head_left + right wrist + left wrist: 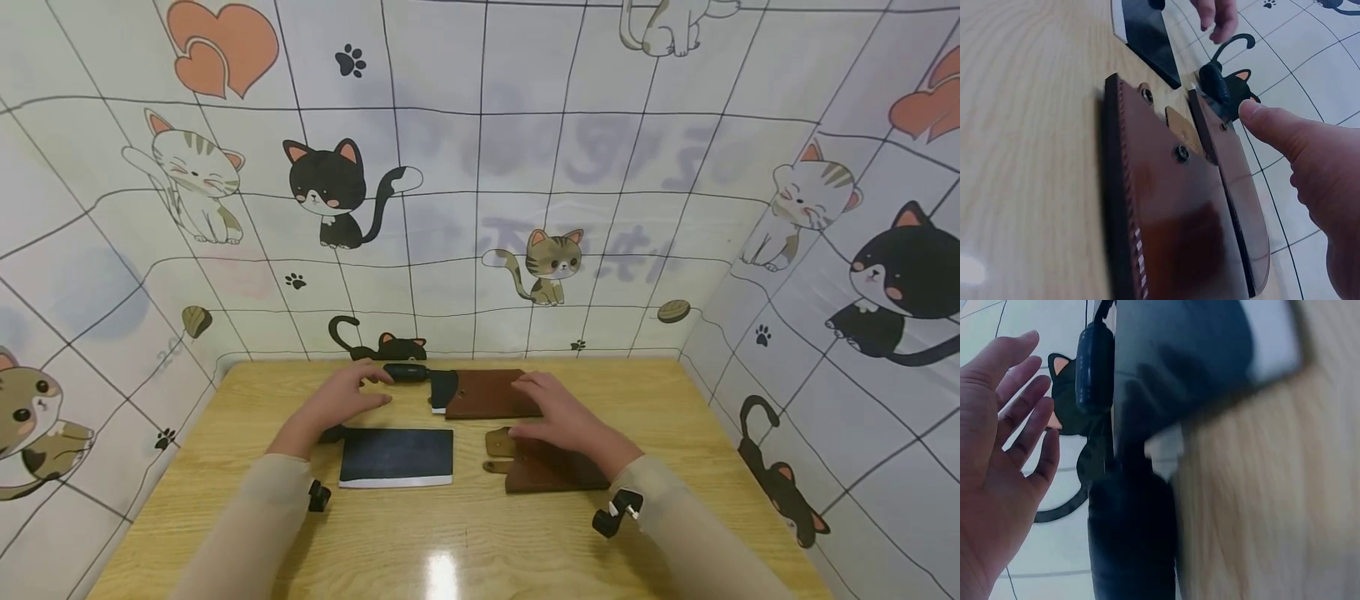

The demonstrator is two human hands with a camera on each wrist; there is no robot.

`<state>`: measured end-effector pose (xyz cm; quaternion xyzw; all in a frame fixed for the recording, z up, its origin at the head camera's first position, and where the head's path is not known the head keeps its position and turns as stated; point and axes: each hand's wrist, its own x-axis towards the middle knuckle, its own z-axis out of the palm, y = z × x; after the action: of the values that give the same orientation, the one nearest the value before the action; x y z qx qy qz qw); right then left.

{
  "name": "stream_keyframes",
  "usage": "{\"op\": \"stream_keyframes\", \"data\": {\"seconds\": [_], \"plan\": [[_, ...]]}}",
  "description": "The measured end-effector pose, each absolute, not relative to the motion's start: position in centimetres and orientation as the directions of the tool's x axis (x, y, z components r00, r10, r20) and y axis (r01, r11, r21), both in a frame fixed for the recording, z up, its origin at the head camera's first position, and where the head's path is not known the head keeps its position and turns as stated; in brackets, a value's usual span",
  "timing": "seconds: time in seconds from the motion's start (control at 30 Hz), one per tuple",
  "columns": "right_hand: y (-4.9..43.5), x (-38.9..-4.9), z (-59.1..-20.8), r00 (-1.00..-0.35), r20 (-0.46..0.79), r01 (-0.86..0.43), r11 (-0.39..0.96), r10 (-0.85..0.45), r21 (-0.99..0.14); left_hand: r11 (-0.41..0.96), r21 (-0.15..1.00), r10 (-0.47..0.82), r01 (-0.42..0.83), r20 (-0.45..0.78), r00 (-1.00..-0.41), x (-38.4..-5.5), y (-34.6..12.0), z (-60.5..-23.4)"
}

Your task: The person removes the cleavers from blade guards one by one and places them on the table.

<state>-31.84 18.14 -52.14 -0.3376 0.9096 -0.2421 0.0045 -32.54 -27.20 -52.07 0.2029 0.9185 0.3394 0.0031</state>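
A bare cleaver [397, 457] with a dark blade and bright edge lies at the left front, its black handle [1132, 537] pointing left. Behind it, a second cleaver's black handle [405, 372] sticks out of a brown leather sheath [483, 393]. Another brown leather sheath [558, 467], with a tan strap [498, 443] and metal snaps, lies at the right front. My left hand [348, 393] hovers by the second cleaver's handle, fingers spread and holding nothing. Over the two sheaths is my right hand [558, 412], thumb apart from the fingers and nothing gripped.
The wooden table [465, 542] meets a white cat-print sheet [480, 167] at its back and sides. Dark wrist cameras [618, 512] hang below both sleeves.
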Motion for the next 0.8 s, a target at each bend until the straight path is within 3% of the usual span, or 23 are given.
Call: {"op": "stream_keyframes", "data": {"seconds": [0.5,0.8], "plan": [[14.4,-34.8,-51.7,-0.764,0.154,-0.628,0.665,-0.627,-0.405,0.695,0.550,0.419,0.463,0.213,-0.883,-36.1,-23.6,-52.0],[12.5,-36.0,-52.1,-0.774,0.107,-0.611,0.692,-0.624,-0.384,0.734,0.485,0.442,0.476,0.190,-0.876,-37.2,-22.2,-52.2]]}}
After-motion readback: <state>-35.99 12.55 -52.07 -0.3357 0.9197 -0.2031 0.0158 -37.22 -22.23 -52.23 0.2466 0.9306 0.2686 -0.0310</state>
